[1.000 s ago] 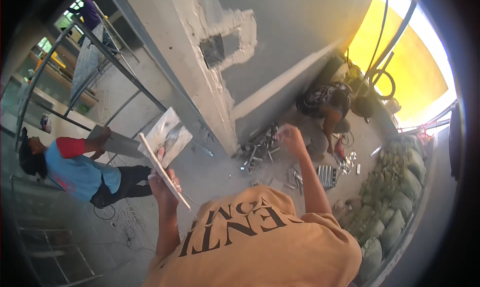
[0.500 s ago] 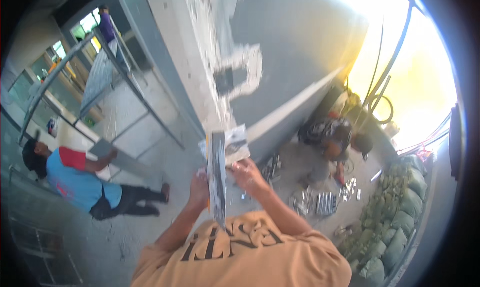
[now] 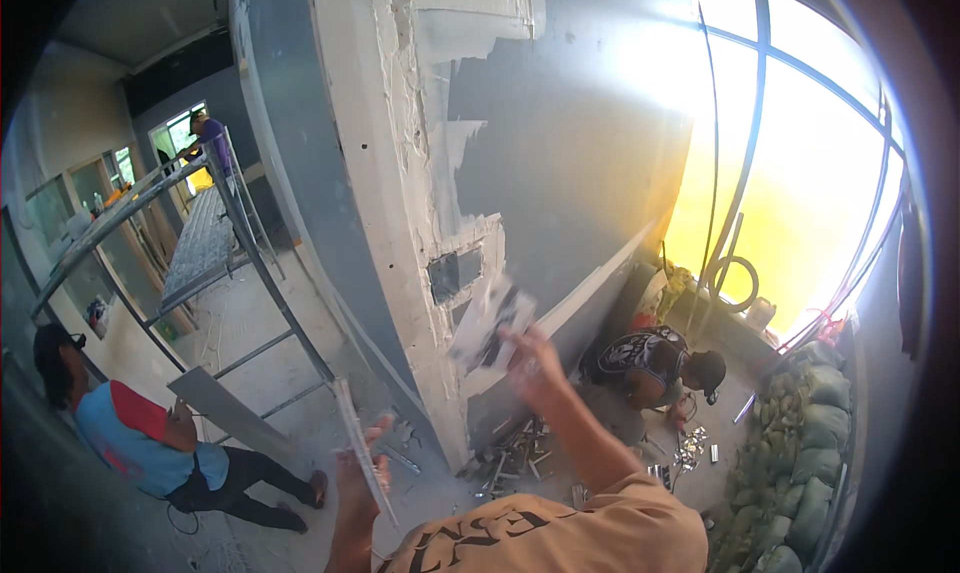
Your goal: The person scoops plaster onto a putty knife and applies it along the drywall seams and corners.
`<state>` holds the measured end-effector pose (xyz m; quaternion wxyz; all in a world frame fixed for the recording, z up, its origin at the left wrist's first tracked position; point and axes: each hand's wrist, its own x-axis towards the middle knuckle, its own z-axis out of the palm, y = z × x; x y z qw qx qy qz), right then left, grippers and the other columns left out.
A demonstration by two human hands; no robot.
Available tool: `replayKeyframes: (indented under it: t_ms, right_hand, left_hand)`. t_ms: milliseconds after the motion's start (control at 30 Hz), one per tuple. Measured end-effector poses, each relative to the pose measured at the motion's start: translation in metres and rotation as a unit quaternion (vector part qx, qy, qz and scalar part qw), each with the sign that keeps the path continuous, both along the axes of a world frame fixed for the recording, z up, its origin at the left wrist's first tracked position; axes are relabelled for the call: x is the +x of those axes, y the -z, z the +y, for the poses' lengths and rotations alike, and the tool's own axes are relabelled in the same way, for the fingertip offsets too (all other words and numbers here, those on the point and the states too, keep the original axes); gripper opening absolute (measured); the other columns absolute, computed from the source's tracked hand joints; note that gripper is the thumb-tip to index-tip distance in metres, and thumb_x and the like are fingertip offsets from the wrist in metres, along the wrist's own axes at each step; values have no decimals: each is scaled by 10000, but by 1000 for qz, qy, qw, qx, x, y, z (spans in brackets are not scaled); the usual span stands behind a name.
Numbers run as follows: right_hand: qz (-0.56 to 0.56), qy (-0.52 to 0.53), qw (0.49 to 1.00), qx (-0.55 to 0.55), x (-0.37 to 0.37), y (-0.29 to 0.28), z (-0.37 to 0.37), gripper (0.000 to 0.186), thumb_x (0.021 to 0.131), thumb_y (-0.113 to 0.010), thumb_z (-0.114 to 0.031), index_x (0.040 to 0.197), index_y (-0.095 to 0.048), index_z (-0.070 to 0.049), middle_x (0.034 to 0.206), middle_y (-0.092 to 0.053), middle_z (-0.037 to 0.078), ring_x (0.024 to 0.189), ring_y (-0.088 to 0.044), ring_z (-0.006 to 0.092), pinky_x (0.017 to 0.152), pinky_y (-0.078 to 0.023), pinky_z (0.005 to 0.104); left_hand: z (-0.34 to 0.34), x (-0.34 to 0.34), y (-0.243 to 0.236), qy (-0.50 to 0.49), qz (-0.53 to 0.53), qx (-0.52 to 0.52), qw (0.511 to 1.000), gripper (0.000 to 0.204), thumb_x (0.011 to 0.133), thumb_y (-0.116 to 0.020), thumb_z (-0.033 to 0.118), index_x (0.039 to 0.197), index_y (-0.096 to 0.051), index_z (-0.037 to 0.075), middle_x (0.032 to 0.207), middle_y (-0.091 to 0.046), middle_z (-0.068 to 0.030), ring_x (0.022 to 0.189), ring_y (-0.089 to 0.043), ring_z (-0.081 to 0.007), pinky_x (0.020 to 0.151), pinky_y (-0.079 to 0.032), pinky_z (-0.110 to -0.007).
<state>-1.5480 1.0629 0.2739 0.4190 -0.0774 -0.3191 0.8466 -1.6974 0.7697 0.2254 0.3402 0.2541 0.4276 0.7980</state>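
Note:
My right hand [image 3: 538, 371] is closed on a plastering trowel [image 3: 488, 311], blurred by motion. Its pale flat blade lies over the lower part of the wall corner, below a square grey patch [image 3: 452, 278] framed in white compound; whether it touches the wall I cannot tell. Lower down, my left hand [image 3: 358, 481] grips a long flat blade [image 3: 357, 438], tilted and seen almost edge-on, with whitish smears on it. Rough white compound [image 3: 410, 153] runs up the grey wall [image 3: 580, 133] beside the corner.
At left a person in a blue and red shirt [image 3: 135, 438] holds a grey board [image 3: 230, 408] beside metal scaffolding [image 3: 255, 248]. Another person [image 3: 640, 363] crouches at right near metal pieces [image 3: 692, 448]. Stacked sacks [image 3: 815, 453] line the right side. Someone in purple [image 3: 212, 138] is farther back.
My hands have moved apart. The right hand carried the trowel up and right to the wall, while the left lowered the long blade to the left. The view has tilted up.

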Motion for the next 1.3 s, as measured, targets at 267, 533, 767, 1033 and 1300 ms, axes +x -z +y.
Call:
replayKeyframes:
  t_ms: [267, 533, 767, 1033, 1300]
  right_hand:
    - [-124, 669, 495, 540, 13, -274, 159, 195, 957, -602, -44, 1145, -650, -21, 852, -694, 186, 738, -631, 355, 693, -487, 430]
    - [-45, 665, 419, 617, -88, -297, 239, 495, 820, -463, 174, 1250, -613, -20, 1296, -615, 235, 1271, -534, 413, 1073, -434, 465]
    - [-150, 652, 358, 652, -30, -280, 251, 468, 810, -479, 156, 1212, -617, -41, 1215, -658, 220, 1143, -622, 389, 972, -483, 492]
    - [-393, 535, 571, 482, -37, -400, 249, 284, 819, -558, -137, 1019, -661, 36, 979, -705, 251, 875, -687, 414, 789, -523, 486]
    - [-336, 473, 660, 477, -96, -418, 190, 305, 809, -583, -173, 947, -700, 73, 894, -704, 206, 809, -677, 259, 689, -522, 404]
  left_hand:
    - [-69, -53, 44, -172, -3, -40, 984, 261, 1020, -507, 196, 1245, -557, 73, 1371, -596, -130, 483, -397, -25, 389, -314, -148]
    - [-88, -72, 78, -251, 13, -133, 959, 285, 1029, -504, 240, 1256, -528, 70, 1272, -650, -104, 480, -399, -26, 399, -303, -171]
    - [-94, -84, 65, -173, -35, -55, 983, 330, 1020, -517, 226, 1281, -548, 28, 1290, -635, -65, 683, -538, -28, 499, -390, -176]
    - [-119, -106, 51, -172, -86, -116, 974, 315, 1015, -567, 278, 1216, -650, 51, 1035, -588, 13, 897, -551, -92, 771, -459, -258]
    - [-190, -169, 84, -163, -161, -137, 964, 389, 1003, -600, 344, 1234, -597, 30, 997, -577, -12, 890, -586, -125, 761, -484, -283]
